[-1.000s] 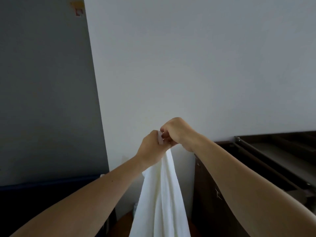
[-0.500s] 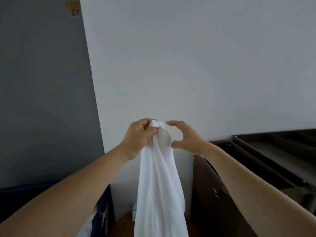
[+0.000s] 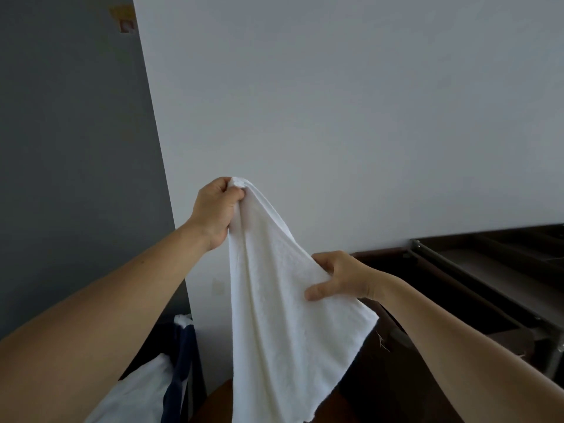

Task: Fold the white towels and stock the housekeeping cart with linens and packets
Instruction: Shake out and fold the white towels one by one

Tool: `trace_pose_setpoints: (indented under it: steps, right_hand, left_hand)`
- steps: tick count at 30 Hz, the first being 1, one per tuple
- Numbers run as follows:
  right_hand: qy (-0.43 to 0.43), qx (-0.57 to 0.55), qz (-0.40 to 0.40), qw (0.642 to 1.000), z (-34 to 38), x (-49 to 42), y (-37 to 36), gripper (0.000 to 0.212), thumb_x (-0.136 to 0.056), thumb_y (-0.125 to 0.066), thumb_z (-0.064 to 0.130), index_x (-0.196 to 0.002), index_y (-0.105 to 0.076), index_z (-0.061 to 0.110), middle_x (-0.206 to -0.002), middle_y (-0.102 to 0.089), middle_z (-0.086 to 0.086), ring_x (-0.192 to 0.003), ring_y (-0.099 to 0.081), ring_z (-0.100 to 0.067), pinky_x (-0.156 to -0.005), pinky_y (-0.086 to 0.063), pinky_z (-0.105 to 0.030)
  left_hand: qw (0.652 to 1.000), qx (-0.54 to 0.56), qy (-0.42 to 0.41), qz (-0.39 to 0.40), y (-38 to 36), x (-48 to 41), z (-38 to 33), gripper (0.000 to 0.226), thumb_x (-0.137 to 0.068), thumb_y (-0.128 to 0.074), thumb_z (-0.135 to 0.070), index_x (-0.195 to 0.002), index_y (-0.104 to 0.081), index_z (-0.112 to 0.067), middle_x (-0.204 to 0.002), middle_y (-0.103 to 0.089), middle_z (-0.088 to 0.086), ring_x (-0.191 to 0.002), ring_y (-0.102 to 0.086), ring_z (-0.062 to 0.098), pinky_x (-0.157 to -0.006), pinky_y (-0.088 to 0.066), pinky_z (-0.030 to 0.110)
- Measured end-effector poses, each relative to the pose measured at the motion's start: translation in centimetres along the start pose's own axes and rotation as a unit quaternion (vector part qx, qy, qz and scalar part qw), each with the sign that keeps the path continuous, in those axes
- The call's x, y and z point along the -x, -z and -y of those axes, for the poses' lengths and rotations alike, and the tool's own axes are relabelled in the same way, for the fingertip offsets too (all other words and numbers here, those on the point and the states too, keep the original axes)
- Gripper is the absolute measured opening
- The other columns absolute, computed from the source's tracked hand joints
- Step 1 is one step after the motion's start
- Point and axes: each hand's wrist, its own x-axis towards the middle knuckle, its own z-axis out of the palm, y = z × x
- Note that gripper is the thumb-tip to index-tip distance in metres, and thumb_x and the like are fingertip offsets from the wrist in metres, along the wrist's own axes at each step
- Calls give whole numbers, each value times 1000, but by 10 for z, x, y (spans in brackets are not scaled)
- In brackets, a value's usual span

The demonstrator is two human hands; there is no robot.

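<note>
A white towel (image 3: 283,315) hangs in the air in front of the wall. My left hand (image 3: 215,209) grips its top corner, raised at centre left. My right hand (image 3: 338,274) sits lower and to the right, pinching the towel's right edge between thumb and fingers and pulling it outward. The cloth spreads between the two hands and drops out of the bottom of the view. The dark brown housekeeping cart (image 3: 476,285) stands at the right, just behind my right hand.
A navy bag (image 3: 180,355) with white linen (image 3: 143,389) in it stands at the lower left. A white wall (image 3: 335,117) is close ahead, with a grey wall (image 3: 67,148) to the left. A patch of brown floor (image 3: 219,401) shows below.
My right hand let go of the top corner, slid down the towel's right edge and now pulls it out to the right. My left hand kept the corner and moved left.
</note>
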Motion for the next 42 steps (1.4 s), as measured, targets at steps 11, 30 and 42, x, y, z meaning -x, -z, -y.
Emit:
trace_pose_setpoints:
  steps: [11, 30, 42]
  right_hand:
    - [-7, 110, -96, 989, -36, 1, 4, 19, -79, -83, 36, -84, -66, 28, -75, -68, 16, -68, -64, -1, -66, -49, -20]
    - [47, 262, -116, 957, -22, -8, 10, 42, -78, -75, 60, -70, -52, 25, -69, -53, 9, -60, -46, -8, -58, -39, -25]
    - [32, 320, -222, 920, 30, -16, 71, 39, -80, -73, 57, -74, -45, 29, -65, -60, 8, -49, -59, -7, -50, -40, -27]
  left_hand:
    - [978, -126, -70, -153, 49, -41, 16, 17, -83, -57, -15, -87, -58, 1, -71, -44, -2, -66, -38, 14, -56, -31, 31]
    - [961, -210, 2, -179, 107, -51, 64, 30, -88, -55, -15, -66, -36, -19, -66, -38, -5, -59, -33, 14, -53, -28, 29]
    - [928, -353, -99, -69, 142, -51, 21, 19, -100, -55, -32, -83, -55, -24, -83, -58, -8, -73, -52, 9, -62, -37, 27]
